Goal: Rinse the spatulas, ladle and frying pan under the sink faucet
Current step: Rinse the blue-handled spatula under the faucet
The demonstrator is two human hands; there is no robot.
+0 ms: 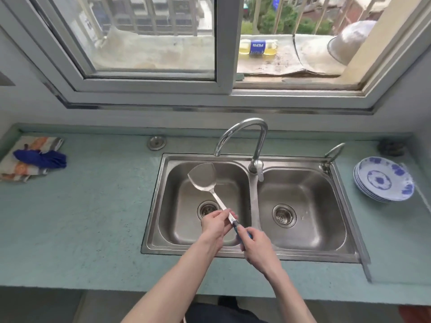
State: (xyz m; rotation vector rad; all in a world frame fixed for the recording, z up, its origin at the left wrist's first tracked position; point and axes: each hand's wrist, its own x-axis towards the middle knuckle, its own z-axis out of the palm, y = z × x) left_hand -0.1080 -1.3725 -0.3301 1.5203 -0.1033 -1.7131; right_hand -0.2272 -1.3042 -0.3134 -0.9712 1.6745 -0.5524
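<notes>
A steel spatula (202,177) with a blue handle is held over the left basin (177,206) of the double sink, its blade just below and left of the faucet (242,136) spout. My left hand (215,226) pinches the metal shaft near the handle. My right hand (257,247) grips the blue handle end. No water stream is visible from the spout. No ladle or frying pan is in view.
The right basin (300,206) holds nothing. A stack of blue-and-white plates (384,180) sits on the counter at right. Folded cloths with a blue rag (35,157) lie at far left. A sink plug (156,142) rests behind the sink. A small second tap (333,152) stands at the sink's back right.
</notes>
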